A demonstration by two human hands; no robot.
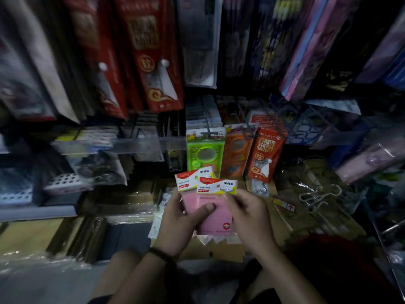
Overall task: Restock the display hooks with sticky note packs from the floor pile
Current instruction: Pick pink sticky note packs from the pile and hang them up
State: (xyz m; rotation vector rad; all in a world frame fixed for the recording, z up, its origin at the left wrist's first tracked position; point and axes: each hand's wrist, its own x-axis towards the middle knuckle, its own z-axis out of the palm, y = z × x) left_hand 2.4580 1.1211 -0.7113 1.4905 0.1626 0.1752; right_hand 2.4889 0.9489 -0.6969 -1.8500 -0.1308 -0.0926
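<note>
Two pink sticky note packs (215,218) with red, yellow and white header cards are fanned out low in the middle of the view. My left hand (179,220) grips them from the left, thumb pressed across the pink front. My right hand (247,213) pinches the right edge of the front pack, just under its header card (217,185). The second pack's header (194,177) sticks out behind, up and to the left. Display hooks (207,126) stand just beyond, loaded with green, orange and red hanging packs.
A cardboard box (219,249) with more packs' edges showing sits under my hands on the floor. Flat wrapped cartons (122,205) lie at left, tangled cords and metal hangers (315,194) at right. Tall red boxes (153,51) hang above. My knees are at the bottom.
</note>
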